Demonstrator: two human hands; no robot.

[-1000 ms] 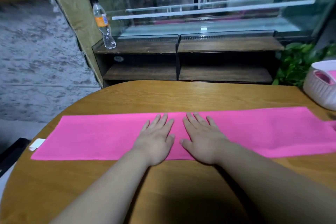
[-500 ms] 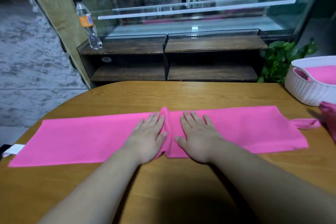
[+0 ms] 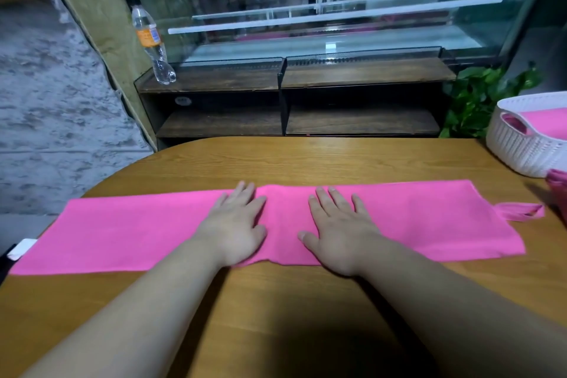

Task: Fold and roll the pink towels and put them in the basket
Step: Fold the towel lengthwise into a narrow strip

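Both hands lie flat, palms down, fingers straight, gripping nothing; the left hand (image 3: pixel 234 225) and right hand (image 3: pixel 337 230) press near each other on cloth; the wooden table (image 3: pixel 306 159) bears it all; the pink towel (image 3: pixel 122 233) lies across it as a long folded strip, slightly rumpled between the hands; the white basket (image 3: pixel 521 147) stands at the far right, pink cloth (image 3: pixel 549 126) inside; a small loop (image 3: pixel 518 211) juts from the towel's right end.
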